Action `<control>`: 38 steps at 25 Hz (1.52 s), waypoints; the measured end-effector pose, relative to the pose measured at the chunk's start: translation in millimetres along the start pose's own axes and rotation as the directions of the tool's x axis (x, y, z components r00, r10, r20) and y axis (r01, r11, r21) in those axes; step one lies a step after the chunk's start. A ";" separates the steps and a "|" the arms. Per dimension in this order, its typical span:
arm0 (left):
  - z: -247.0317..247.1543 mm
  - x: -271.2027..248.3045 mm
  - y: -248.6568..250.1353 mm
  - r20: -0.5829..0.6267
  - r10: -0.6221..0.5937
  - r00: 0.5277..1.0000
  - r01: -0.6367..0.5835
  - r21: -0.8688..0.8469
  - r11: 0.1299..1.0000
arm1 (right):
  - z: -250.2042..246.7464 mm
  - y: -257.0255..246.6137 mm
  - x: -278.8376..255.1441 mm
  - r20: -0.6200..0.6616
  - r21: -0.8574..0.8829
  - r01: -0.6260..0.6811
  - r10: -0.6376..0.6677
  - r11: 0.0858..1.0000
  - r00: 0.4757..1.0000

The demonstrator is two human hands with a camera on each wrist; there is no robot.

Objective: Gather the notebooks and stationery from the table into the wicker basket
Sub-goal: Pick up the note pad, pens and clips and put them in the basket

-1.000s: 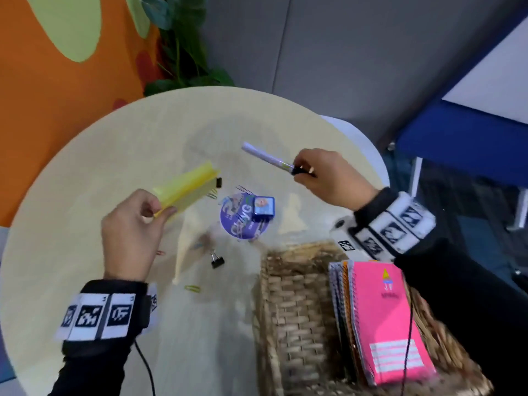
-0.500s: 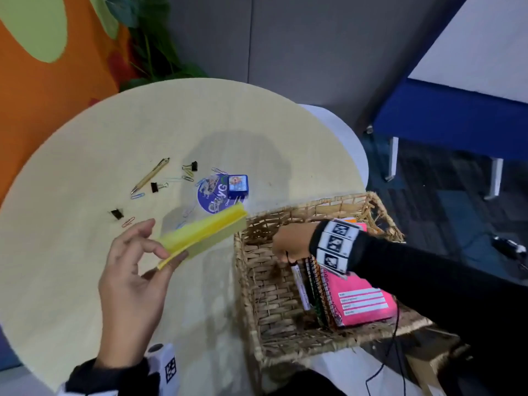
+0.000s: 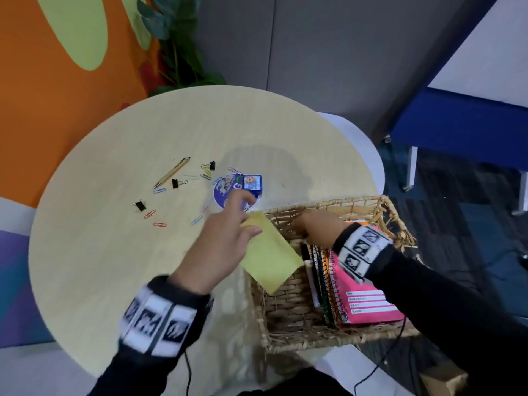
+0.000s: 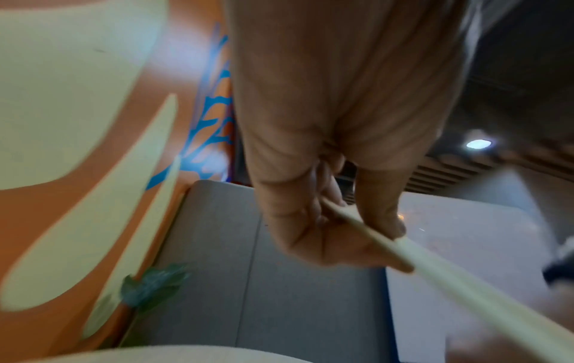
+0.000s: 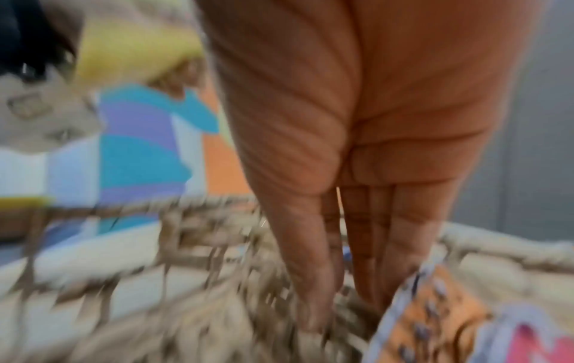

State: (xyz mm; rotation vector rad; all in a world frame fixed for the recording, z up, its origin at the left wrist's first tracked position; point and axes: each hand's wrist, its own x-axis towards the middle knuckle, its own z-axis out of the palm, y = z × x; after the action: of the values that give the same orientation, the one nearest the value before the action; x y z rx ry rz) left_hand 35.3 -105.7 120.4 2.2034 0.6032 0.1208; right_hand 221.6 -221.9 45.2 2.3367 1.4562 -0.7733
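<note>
While my left hand (image 3: 220,247) pinches the yellow pad (image 3: 271,255) over the basket (image 3: 285,304) rim, my right hand (image 3: 317,227) hangs slack and empty inside.
The pad looks light and floppy, best held at its edge. On the table (image 3: 100,252): one pen (image 3: 172,172), three binder clips.

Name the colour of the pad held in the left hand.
Pale yellow pad; head view shows it best.

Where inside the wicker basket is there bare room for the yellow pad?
The woven floor of the wicker basket lies bare between its left wall and the white marker. The right half is crowded with upright spiral notebooks and the pink notebook.
</note>
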 end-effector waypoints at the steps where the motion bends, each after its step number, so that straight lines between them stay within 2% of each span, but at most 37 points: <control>1: 9.8 14.1 5.0 0.098 0.018 0.995 -0.030 0.116 0.993 | -3.3 9.7 -12.5 -0.090 0.076 -0.032 0.039 0.997 0.995; 4: 49.2 51.2 14.3 0.324 0.037 0.945 -0.153 0.343 0.927 | -2.8 33.7 -55.9 -0.296 0.241 -0.046 0.119 0.969 0.948; 7: 84.7 76.1 21.7 0.463 -0.043 0.885 -0.200 0.463 0.863 | 11.6 43.3 -93.9 -0.336 0.336 -0.064 0.183 0.940 0.924; 9: 109.7 89.0 14.7 0.535 -0.150 0.831 -0.199 0.539 0.819 | 25.7 48.6 -112.9 -0.346 0.409 -0.091 0.247 0.908 0.905; 11: 129.0 101.1 0.5 0.559 -0.240 0.794 -0.210 0.622 0.754 | 38.8 52.2 -127.2 -0.333 0.461 -0.098 0.274 0.882 0.902; 15: 123.9 104.9 6.6 0.536 -0.401 0.744 -0.218 0.761 0.611 | 52.0 47.9 -138.9 -0.232 0.516 -0.097 0.247 0.851 0.941; 18: 127.9 107.5 1.2 0.581 -0.331 0.743 -0.208 0.671 0.712 | 52.7 47.1 -134.2 -0.205 0.503 -0.082 0.211 0.860 0.956; 20: 123.2 117.4 -8.2 0.521 -0.333 0.786 -0.041 0.581 0.813 | 47.0 46.3 -126.5 -0.195 0.490 -0.077 0.195 0.869 0.961; 23: 69.1 116.1 -2.3 0.457 -0.251 0.854 0.048 0.410 0.911 | 21.3 40.9 -106.8 -0.215 0.445 -0.033 0.143 0.895 0.966; 25: 23.4 119.1 -14.5 0.391 -0.156 0.907 0.006 0.359 0.933 | -9.1 35.9 -84.9 -0.253 0.427 0.036 0.082 0.903 0.964; 26: 4.8 123.4 -30.1 0.342 -0.148 0.928 0.020 0.349 0.937 | -26.6 31.4 -71.8 -0.272 0.409 0.070 0.048 0.910 0.961; 29: -46.0 136.8 -92.2 0.122 -0.246 0.962 0.183 0.384 0.905 | -79.5 15.9 -10.7 -0.326 0.248 0.143 -0.057 0.958 0.944; 31: -68.4 146.7 -133.7 -0.057 -0.308 0.950 0.308 0.358 0.882 | -102.0 3.2 44.5 -0.282 0.106 0.156 -0.120 0.982 0.952; 33: -78.3 158.4 -170.1 -0.173 -0.383 0.907 0.420 0.321 0.849 | -111.6 -13.1 101.8 -0.152 -0.020 0.166 -0.167 0.986 0.974; 35: -79.1 168.3 -196.9 -0.216 -0.439 0.872 0.488 0.299 0.820 | -110.0 -26.9 146.5 -0.001 -0.099 0.174 -0.175 0.980 0.985; 38: -75.9 180.9 -221.8 -0.239 -0.460 0.855 0.514 0.278 0.811 | -95.0 -34.5 190.7 0.179 -0.146 0.118 -0.091 0.982 0.980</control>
State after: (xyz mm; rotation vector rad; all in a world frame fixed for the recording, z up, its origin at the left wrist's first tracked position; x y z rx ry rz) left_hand 88.6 151.2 -17.0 2.2894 1.3543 -0.0840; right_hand 285.0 -17.8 14.6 2.0389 1.5158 -0.8334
